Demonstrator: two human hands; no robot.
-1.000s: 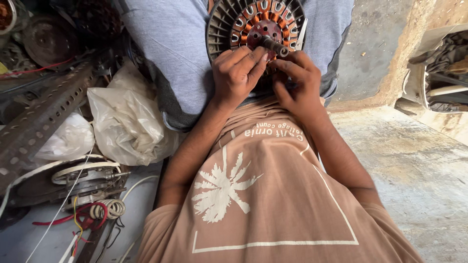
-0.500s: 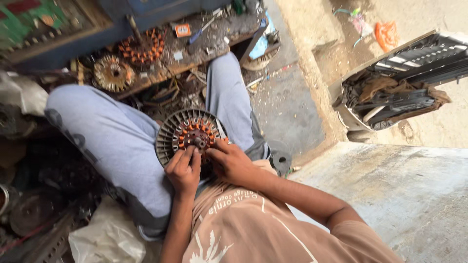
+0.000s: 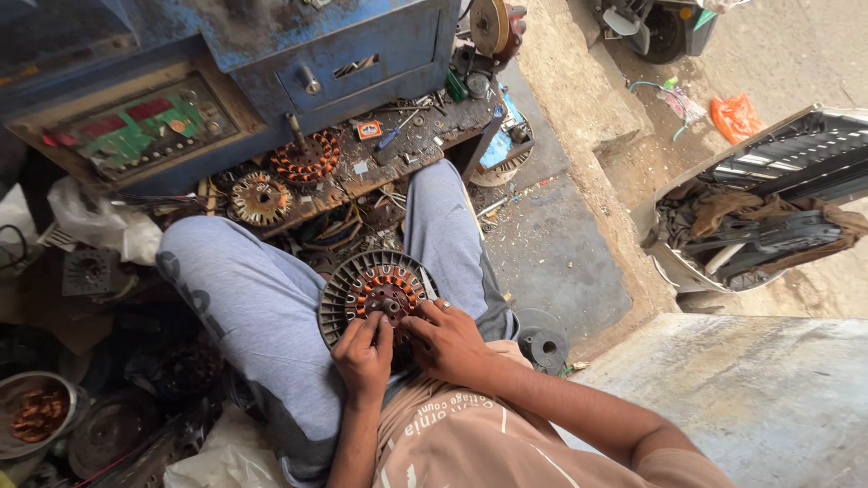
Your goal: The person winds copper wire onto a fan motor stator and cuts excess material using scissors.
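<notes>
Cramped workshop floor, concrete, littered with scrap. A blue metal machine cabinet (image 3: 362, 45) stands ahead of the seated person, with a green control panel (image 3: 145, 126) on its sloped face. Below it a low wooden board (image 3: 425, 136) carries loose tools and two other wound stators: one with copper coils (image 3: 307, 158), one duller and rusty (image 3: 260, 197). White plastic bags (image 3: 99, 221) lie off to the left; a metal bowl of copper wire scraps (image 3: 36, 411) sits at lower left. To the right, a concrete step (image 3: 579, 108) and a battered container of dark scrap (image 3: 759, 208).

The fan stator (image 3: 375, 294), a round finned disc with copper windings around a centre hub, rests in the lap between grey-trousered legs, tilted toward the person. Propping it there probably keeps the near edge at finger reach and leaves both hands free.

Left hand (image 3: 363, 354): fingers curled together, tips pinched at the stator's lower rim. Whether a wire is between them cannot be told; too small at this view.

Right hand (image 3: 449, 342): fingers bent and pressed onto the lower right edge of the stator, seemingly steadying it against the lap while the left works beside it. The hands nearly touch.
</notes>
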